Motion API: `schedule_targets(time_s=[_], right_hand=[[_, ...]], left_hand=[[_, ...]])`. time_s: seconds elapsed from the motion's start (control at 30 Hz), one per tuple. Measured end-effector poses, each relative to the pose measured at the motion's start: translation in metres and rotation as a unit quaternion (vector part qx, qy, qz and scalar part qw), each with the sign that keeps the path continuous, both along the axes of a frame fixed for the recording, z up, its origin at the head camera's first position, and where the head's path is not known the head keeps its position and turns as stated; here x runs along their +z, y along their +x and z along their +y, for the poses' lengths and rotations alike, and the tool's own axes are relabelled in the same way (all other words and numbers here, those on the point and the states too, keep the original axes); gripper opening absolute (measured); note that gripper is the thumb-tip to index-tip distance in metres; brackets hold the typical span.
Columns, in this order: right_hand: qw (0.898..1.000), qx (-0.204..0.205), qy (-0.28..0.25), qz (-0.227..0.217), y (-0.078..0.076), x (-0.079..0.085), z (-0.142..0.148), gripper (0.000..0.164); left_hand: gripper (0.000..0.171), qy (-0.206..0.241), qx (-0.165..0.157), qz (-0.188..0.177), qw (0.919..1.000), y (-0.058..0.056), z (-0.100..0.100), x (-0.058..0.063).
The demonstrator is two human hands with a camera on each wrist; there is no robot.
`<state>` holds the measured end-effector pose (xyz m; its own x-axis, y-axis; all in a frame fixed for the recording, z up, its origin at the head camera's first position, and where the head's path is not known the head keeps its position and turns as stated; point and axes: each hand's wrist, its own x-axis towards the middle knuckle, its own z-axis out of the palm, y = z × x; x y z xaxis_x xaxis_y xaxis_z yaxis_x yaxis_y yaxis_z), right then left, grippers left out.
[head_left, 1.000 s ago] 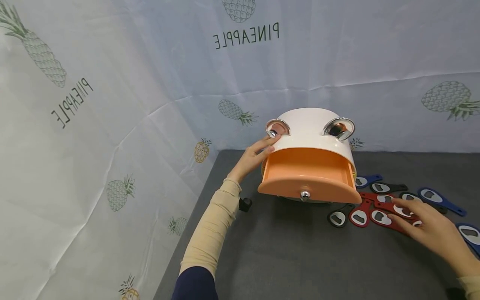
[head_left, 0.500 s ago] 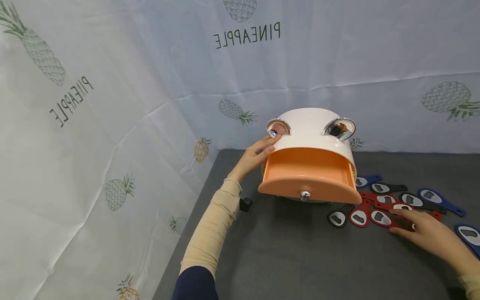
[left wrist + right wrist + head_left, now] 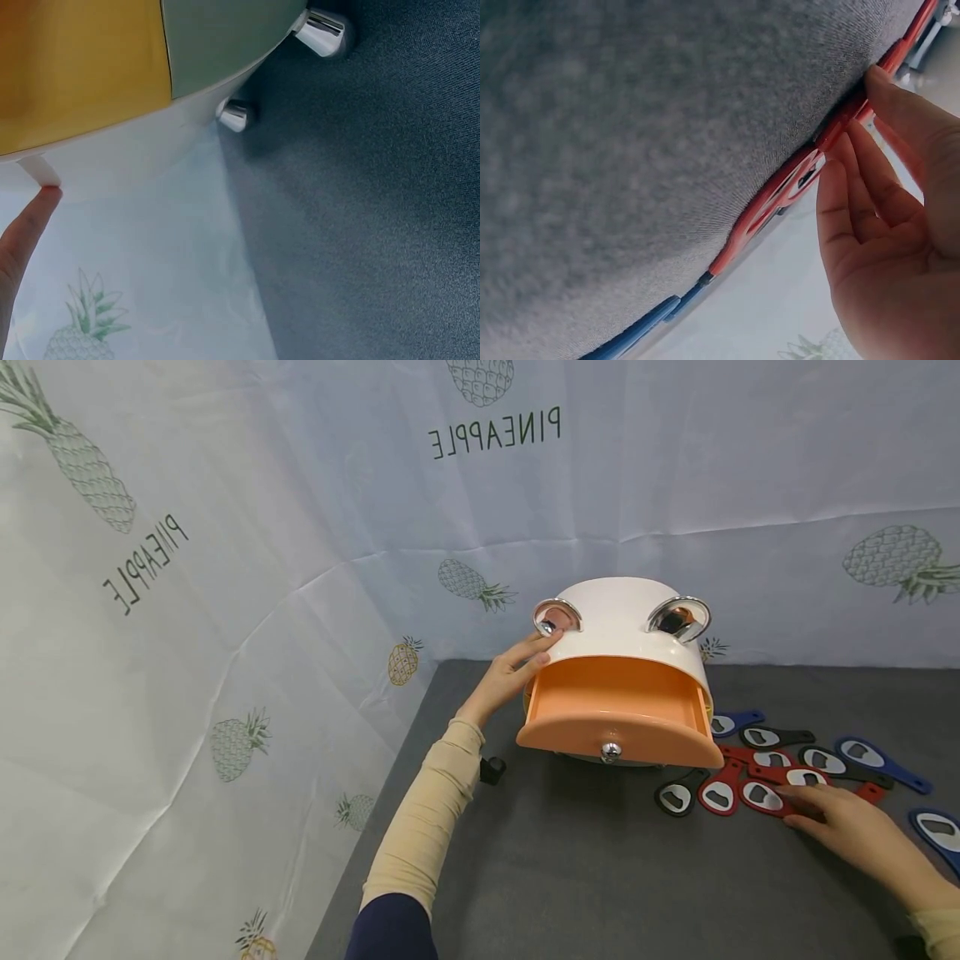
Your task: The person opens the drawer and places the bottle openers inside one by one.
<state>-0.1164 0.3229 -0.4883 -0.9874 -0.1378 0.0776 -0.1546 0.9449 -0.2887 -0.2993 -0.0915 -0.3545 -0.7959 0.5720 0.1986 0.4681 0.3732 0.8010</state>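
A white cabinet [image 3: 618, 618] with two silver-rimmed eye shapes stands on the table, its orange drawer [image 3: 555, 735] pulled out. My left hand [image 3: 504, 683] rests on the cabinet's left side, below one eye shape; in the left wrist view a straight fingertip touches the white wall. To the right, my right hand [image 3: 862, 831] pinches the handle of a red bottle opener [image 3: 763, 797] between thumb and fingers. This opener still lies low among other openers. In the right wrist view the thumb is at one edge of the red handle [image 3: 841, 129].
Several blue, black and red bottle openers [image 3: 825, 760] lie in a loose cluster right of the drawer, some overlapping. A blue opener [image 3: 937, 831] is at the far right. A small black object [image 3: 492, 769] sits left of the cabinet. Pineapple-print cloth [image 3: 337, 610] hangs behind.
My right hand has come down onto the red bottle opener, its thumb and fingers closing on the handle. The left hand and the cabinet have stayed in place.
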Motion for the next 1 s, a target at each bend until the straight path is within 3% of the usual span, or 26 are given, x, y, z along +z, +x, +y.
schedule_targets(time_s=[0.23, 0.53, 0.73, 1.0], right_hand=[[0.999, -0.024, -0.007, 0.03, 0.002, -0.003, 0.0, 0.036], [0.996, -0.033, -0.018, 0.079, 0.007, 0.007, -0.001, 0.035], [0.994, -0.043, -0.008, 0.099, 0.008, 0.021, 0.001, 0.037], [0.991, -0.049, -0.04, 0.121, 0.016, 0.05, -0.002, 0.039]], left_hand=[[0.054, 0.0, 0.001, -0.005, 1.0, -0.001, 0.0, 0.0], [0.051, 0.007, -0.004, -0.002, 1.0, -0.003, -0.001, -0.001], [0.05, 0.01, -0.004, -0.004, 0.9999, -0.004, -0.002, -0.003], [0.043, 0.006, -0.004, -0.014, 0.9999, -0.002, -0.002, -0.001]])
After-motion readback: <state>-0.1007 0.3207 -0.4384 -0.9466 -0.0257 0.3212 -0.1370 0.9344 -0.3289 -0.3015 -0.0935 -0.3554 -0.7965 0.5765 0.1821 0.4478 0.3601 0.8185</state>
